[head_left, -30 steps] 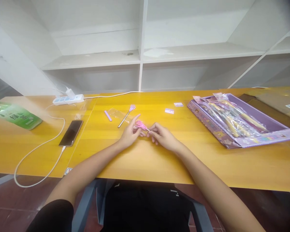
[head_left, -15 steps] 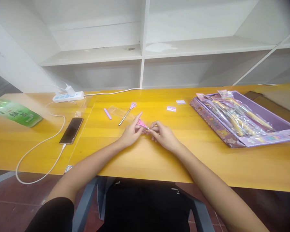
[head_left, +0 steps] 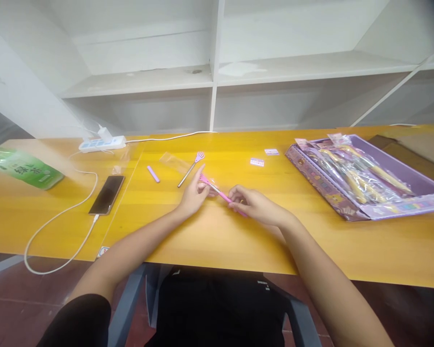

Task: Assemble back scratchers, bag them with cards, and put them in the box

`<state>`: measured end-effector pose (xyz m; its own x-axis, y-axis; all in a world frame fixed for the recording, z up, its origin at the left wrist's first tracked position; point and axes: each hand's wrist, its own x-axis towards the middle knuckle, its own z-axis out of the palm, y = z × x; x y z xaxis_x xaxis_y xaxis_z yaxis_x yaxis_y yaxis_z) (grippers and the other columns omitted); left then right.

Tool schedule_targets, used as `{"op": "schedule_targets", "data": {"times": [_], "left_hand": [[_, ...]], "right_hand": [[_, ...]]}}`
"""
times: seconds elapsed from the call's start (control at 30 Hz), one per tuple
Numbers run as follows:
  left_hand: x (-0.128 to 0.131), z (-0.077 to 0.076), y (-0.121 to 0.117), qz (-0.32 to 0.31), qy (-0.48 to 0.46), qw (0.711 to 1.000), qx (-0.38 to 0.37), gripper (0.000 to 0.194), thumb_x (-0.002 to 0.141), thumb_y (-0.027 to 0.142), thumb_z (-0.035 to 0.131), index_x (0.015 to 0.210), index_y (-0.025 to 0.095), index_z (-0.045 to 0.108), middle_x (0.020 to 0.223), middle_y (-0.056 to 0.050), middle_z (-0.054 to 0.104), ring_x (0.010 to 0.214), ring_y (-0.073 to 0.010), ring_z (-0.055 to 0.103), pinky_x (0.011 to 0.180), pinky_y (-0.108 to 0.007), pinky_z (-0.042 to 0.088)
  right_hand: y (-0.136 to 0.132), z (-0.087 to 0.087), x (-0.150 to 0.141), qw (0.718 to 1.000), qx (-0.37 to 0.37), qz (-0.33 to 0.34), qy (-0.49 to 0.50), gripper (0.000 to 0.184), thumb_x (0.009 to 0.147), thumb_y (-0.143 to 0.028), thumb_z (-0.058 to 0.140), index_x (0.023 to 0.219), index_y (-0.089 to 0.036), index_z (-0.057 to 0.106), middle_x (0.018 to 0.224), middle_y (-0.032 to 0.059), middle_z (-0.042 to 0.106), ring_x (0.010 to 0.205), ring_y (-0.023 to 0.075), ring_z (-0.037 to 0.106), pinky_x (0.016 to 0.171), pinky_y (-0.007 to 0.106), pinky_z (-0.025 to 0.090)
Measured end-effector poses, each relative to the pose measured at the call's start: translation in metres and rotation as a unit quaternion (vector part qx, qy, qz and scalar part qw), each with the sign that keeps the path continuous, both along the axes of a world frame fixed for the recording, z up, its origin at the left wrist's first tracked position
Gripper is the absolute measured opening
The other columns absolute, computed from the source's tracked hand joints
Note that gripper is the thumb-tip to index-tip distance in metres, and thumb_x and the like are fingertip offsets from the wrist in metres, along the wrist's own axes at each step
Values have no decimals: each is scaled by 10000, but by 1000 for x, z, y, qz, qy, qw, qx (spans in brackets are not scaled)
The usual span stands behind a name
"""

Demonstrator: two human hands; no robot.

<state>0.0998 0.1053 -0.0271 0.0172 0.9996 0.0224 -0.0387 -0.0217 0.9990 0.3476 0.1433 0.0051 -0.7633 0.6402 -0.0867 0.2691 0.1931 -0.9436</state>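
A small back scratcher with a pink claw-shaped head, a short metal rod and a pink grip spans both hands above the table. Its head end sits in my left hand, between thumb and fingers. My right hand pinches the pink grip at the other end. Beyond my left hand lies a second back scratcher with a pinkish-purple head and a bare metal rod. A purple grip-like piece rests left of it. A clear plastic sleeve lies partly behind that rod.
At right stands a purple display box with several wrapped items. Two small printed cards lie behind my right hand. On the left are a charging phone, a white cable, a power strip and a green bottle.
My right hand has moved right and slightly down along the back scratcher, and its rod and pink grip now show. My left hand shifted slightly left. The purple piece slid left.
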Motion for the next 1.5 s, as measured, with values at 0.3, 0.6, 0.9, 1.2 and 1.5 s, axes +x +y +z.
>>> {"op": "schedule_targets", "data": {"times": [0.3, 0.6, 0.9, 1.2, 1.5], "left_hand": [[12, -4, -11, -74, 33, 997, 7, 915, 992, 264, 649, 1733, 283, 112, 1026, -37, 805, 947, -178, 794, 958, -358, 633], [6, -4, -4, -27, -20, 999, -20, 932, 982, 257, 653, 1734, 252, 103, 945, -32, 782, 837, -159, 786, 905, -334, 638], [14, 1, -21, -118, 83, 988, 47, 821, 1006, 188, 591, 1723, 292, 205, 1162, -75, 790, 1023, -181, 775, 1022, -363, 597], [22, 6, -30, -164, 121, 977, 68, 739, 1030, 187, 540, 1708, 259, 256, 1110, -89, 812, 1040, -224, 797, 1019, -421, 613], [27, 12, -39, -195, 154, 965, 78, 764, 1039, 165, 507, 1726, 279, 190, 1143, -102, 809, 1068, -229, 796, 1025, -427, 620]], "right_hand": [[-1, -11, -13, 992, 70, -83, 57, 269, 987, -477, 650, 1108, -237, 651, 1014, 76, 755, 833, 207, 675, 736, 355, 571], [4, -2, 4, 993, -39, -26, 110, 405, 885, -450, 808, 1206, -227, 704, 1150, 98, 760, 957, 233, 727, 892, 418, 618], [1, -6, -9, 986, 103, -111, 63, 366, 867, -581, 824, 824, -230, 731, 823, 47, 764, 674, 184, 600, 658, 334, 477], [-2, -9, -13, 976, 167, -83, 108, 258, 998, -531, 689, 1023, -316, 831, 1025, 75, 779, 940, 273, 703, 909, 470, 558], [-6, -8, -17, 964, 230, -103, 78, 189, 1002, -419, 697, 905, -276, 774, 852, 40, 641, 776, 210, 604, 764, 366, 522]]}}
